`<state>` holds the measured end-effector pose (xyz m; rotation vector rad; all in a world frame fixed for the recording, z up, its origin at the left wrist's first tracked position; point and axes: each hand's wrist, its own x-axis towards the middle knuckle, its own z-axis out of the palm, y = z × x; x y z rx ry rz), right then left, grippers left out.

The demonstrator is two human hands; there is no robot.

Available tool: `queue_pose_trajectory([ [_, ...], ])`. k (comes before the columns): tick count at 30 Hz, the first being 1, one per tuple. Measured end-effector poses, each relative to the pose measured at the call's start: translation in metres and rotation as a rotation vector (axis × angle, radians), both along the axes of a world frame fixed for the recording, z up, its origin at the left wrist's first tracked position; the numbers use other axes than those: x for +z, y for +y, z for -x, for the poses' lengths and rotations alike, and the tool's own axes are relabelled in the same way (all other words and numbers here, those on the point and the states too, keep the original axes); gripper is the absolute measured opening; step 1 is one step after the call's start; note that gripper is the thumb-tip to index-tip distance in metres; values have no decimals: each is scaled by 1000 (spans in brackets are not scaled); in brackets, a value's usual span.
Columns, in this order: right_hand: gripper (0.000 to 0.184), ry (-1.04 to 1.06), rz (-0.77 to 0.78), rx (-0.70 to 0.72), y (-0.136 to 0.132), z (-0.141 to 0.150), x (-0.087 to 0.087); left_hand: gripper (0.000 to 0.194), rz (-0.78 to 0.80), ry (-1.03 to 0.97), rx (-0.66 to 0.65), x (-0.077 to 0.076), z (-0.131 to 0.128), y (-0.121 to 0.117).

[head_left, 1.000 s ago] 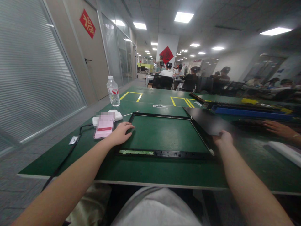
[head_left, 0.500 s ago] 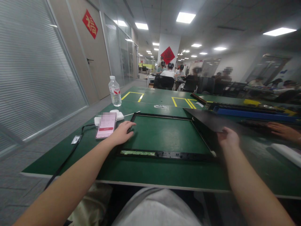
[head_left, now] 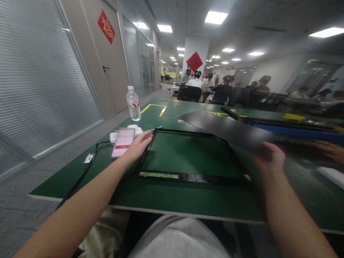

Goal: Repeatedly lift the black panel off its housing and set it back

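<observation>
A thin dark flat panel (head_left: 225,127) is tilted in the air above the far right corner of a black rectangular frame (head_left: 199,177). My right hand (head_left: 271,157) is closed on the panel's near right edge, with part of the fingers hidden behind it. The frame lies on the green table, and a strip of green circuit board (head_left: 158,175) runs along its near side. At the frame's left side, my left hand (head_left: 138,146) is open, its fingers stretched out along the outer edge and seemingly touching it.
A phone (head_left: 123,143) and white chargers (head_left: 134,129) lie left of the frame, with a water bottle (head_left: 133,104) behind. To the right are a blue tray (head_left: 295,132), a white object (head_left: 331,177) and another person's hand (head_left: 329,148). Several people sit further back.
The panel has risen and swung left over the frame's far side, with my right hand moving right and its grip turning. My left hand has shifted slightly outward, fingers straighter.
</observation>
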<state>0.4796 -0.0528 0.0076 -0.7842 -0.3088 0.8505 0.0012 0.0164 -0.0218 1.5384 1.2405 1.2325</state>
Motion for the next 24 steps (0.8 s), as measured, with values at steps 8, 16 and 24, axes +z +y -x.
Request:
queue_pose_trajectory([
  [8,20,-85,86,148,-2,2,-2,29,323,-609,-186,19,-1,-10],
  [16,19,-341,138,152,-6,17,-4,28,315,-631,-214,34,-1,-17],
  [24,46,-603,285,622,-6,33,-6,30,129,-667,-141,34,9,-10],
])
